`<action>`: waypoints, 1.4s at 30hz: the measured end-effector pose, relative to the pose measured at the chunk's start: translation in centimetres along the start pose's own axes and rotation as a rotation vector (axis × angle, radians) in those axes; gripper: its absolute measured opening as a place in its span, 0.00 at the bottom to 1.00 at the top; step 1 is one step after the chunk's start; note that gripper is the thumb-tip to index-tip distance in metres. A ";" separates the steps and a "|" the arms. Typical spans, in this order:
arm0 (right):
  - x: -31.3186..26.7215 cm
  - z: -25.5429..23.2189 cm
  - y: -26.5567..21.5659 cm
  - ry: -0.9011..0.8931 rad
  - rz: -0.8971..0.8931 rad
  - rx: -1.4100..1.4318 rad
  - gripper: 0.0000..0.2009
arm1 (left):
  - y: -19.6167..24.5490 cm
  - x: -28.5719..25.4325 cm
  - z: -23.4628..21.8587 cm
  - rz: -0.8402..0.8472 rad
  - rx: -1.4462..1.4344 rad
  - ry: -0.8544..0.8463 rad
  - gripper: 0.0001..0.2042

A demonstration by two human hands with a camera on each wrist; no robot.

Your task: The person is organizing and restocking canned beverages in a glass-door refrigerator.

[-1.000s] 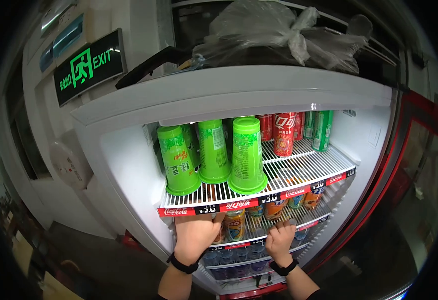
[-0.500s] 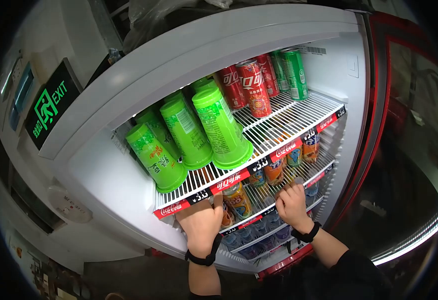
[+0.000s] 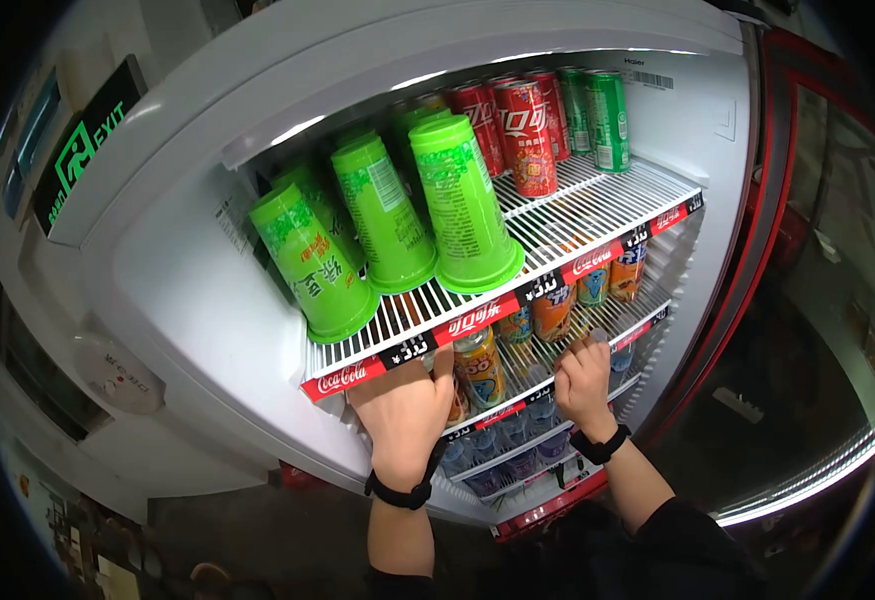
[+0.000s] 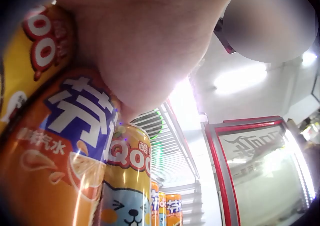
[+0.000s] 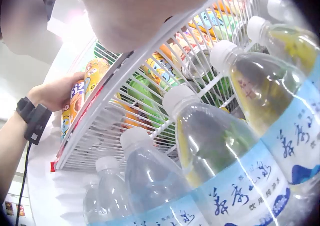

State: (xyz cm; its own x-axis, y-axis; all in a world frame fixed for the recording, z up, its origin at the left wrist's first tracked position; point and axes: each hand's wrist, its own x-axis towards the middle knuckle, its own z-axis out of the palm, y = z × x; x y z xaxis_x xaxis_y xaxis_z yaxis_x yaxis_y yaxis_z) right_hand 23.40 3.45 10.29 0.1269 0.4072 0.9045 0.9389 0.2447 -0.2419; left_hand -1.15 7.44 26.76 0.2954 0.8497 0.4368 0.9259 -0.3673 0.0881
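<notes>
My left hand [image 3: 403, 405] reaches under the top shelf's front strip into the second shelf, its fingertips hidden. Seen by the left wrist camera, its palm [image 4: 145, 45] lies right against the tops of an orange soda can [image 4: 65, 146] and a yellow Qoo can [image 4: 37, 55]; whether the fingers grip one I cannot tell. Another Qoo can [image 3: 481, 370] stands just right of the thumb. My right hand [image 3: 583, 380] curls its fingers over the front edge of the second shelf [image 3: 503, 408]. Below it, in the right wrist view, stand water bottles [image 5: 220, 151] with white caps.
Upside-down green cups [image 3: 468, 215] fill the left of the top shelf [image 3: 598, 215], with red cola cans [image 3: 528, 140] and green cans [image 3: 610, 125] behind to the right. More orange cans [image 3: 553, 315] stand on the second shelf. The red-framed fridge door [image 3: 768, 220] hangs open at right.
The head view has turned and come closer, so the fridge appears tilted and the top shelf higher. Both hands remain at the second shelf; the left stays under the top strip, the right at the shelf edge.
</notes>
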 end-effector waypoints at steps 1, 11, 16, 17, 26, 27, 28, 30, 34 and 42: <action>-0.1 0.2 0.1 0.016 -0.006 0.002 0.03 | 0.2 0.1 -0.5 -0.016 0.017 -0.052 0.20; -0.5 0.9 0.8 0.039 -0.039 -0.011 0.06 | -0.1 -0.2 0.5 0.049 -0.037 0.134 0.17; -0.5 1.0 0.8 0.033 -0.026 -0.037 0.06 | 0.0 0.0 0.2 0.004 -0.075 0.058 0.15; -0.4 0.9 0.8 0.035 -0.036 -0.040 0.06 | 0.3 0.1 -0.4 -0.038 -0.042 -0.023 0.15; 0.1 0.9 0.1 0.068 -0.026 -0.035 0.04 | -0.3 -0.2 0.5 0.036 -0.049 0.083 0.18; 0.1 1.0 0.0 0.073 -0.021 -0.036 0.04 | -0.4 -0.2 0.6 0.051 -0.050 0.117 0.18; 0.1 1.1 -0.1 0.078 -0.014 -0.036 0.04 | -0.4 -0.3 0.7 0.067 -0.050 0.151 0.18; 0.0 1.3 -0.2 0.076 -0.003 -0.040 0.04 | -0.5 -0.2 0.9 0.071 -0.048 0.159 0.19; -0.6 1.0 0.0 -0.004 0.052 -0.053 0.04 | -0.4 -0.2 0.9 0.073 -0.056 0.171 0.21; 0.5 0.7 -1.1 0.021 0.100 -0.081 0.02 | -0.1 -0.4 0.5 0.122 -0.125 0.317 0.23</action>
State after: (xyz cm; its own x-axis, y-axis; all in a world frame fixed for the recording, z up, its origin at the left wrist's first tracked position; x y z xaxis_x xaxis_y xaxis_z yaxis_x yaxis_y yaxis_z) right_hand 22.21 4.02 10.79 0.2276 0.4071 0.8846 0.9438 0.1313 -0.3033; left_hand -1.25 7.33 26.11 0.2961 0.6441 0.7053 0.8467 -0.5188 0.1183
